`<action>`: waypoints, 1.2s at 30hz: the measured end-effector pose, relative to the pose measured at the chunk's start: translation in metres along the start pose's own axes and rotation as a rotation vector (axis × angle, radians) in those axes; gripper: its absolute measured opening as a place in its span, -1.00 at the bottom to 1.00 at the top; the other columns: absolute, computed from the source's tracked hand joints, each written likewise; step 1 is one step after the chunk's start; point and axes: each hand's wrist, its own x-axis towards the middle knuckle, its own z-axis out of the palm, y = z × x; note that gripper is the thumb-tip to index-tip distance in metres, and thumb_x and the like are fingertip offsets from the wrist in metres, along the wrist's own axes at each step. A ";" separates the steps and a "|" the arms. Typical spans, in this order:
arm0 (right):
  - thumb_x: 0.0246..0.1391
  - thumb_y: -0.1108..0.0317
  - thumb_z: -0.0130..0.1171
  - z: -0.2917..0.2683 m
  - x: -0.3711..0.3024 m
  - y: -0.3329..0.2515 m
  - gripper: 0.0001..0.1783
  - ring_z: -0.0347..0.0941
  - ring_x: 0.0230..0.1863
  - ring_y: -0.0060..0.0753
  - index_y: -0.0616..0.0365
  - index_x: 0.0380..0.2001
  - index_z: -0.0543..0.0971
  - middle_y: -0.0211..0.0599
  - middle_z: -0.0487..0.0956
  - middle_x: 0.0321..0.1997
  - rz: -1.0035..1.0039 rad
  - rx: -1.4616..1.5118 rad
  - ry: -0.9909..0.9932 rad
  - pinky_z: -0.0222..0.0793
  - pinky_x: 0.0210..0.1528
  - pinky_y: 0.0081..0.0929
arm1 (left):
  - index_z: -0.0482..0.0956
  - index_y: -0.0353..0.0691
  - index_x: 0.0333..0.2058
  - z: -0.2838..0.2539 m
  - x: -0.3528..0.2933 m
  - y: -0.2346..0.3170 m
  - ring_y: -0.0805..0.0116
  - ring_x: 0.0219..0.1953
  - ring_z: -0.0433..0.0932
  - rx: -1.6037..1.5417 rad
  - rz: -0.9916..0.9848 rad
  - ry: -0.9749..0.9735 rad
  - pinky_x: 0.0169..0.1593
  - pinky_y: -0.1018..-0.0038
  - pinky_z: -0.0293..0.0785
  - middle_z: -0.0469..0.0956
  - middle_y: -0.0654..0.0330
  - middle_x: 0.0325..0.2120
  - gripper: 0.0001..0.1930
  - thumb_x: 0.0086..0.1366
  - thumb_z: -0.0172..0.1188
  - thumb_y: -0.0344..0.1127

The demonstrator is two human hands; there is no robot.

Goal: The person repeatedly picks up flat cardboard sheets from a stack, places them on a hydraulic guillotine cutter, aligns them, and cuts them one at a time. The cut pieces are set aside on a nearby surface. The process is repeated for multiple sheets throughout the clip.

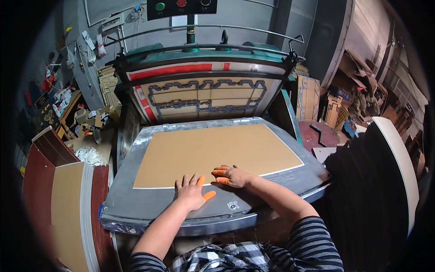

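A large tan cardboard sheet [204, 147] with a white edge lies flat on the grey metal bed [149, 208] of a press. My left hand [191, 192] rests at the sheet's near edge with fingers spread, orange covers on two of its digits. Just right of it, my right hand [232, 176] lies on the near edge too, its orange-covered fingers stretched out to the left. Neither hand grips anything that I can see. Behind the bed stands the press's tilted upper plate, which carries a die board [208, 99] with dark outlined cutting shapes.
At the left is a stack of tan sheets [68, 217] beside dark red boards [100, 217]. A tall dark stack with a pale top sheet [398, 167] stands close at right. Above the press hangs a control box [181, 8] with buttons. Scrap [90, 156] lies on a left-hand surface.
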 end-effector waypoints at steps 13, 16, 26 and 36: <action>-0.09 0.21 0.31 -0.321 0.111 -0.140 -0.33 -0.02 0.44 -0.11 0.05 0.13 0.38 -0.15 0.11 0.42 -0.123 -0.875 1.196 0.06 0.31 0.01 | 0.09 0.02 0.33 0.005 0.013 -0.010 -0.07 0.37 -0.04 0.013 0.152 -0.104 0.36 -0.03 -0.12 -0.02 0.25 0.38 -0.09 0.18 -0.28 0.53; -0.09 0.04 0.31 -0.368 0.119 -0.151 -0.29 -0.07 0.45 -0.17 -0.04 0.16 0.41 -0.30 0.11 0.43 0.153 -1.077 1.213 -0.02 0.29 0.05 | 0.44 -0.05 0.13 0.045 0.021 -0.015 -0.07 0.22 0.23 -0.071 0.279 0.413 0.18 -0.12 0.10 0.35 0.24 0.17 -0.26 0.13 0.07 0.35; -0.03 0.05 0.20 -0.383 0.134 -0.176 -0.30 0.22 0.33 -0.23 -0.09 0.23 0.36 -0.38 0.26 0.37 0.180 -1.176 1.194 -0.03 0.30 0.11 | 0.33 -0.04 0.21 0.030 0.005 -0.015 -0.05 0.35 0.03 -0.147 0.196 0.258 0.25 -0.21 -0.14 0.23 0.25 0.27 -0.22 0.16 0.01 0.37; 0.06 0.31 0.25 -0.303 -0.014 -0.159 -0.46 0.32 0.24 0.07 -0.05 0.15 0.43 -0.12 0.31 0.31 -0.731 -0.841 1.307 0.38 0.16 -0.06 | 0.17 -0.11 0.29 -0.016 0.044 -0.015 -0.04 0.34 0.03 -0.068 0.160 0.010 0.31 -0.10 -0.11 0.14 0.18 0.30 -0.18 0.25 -0.18 0.39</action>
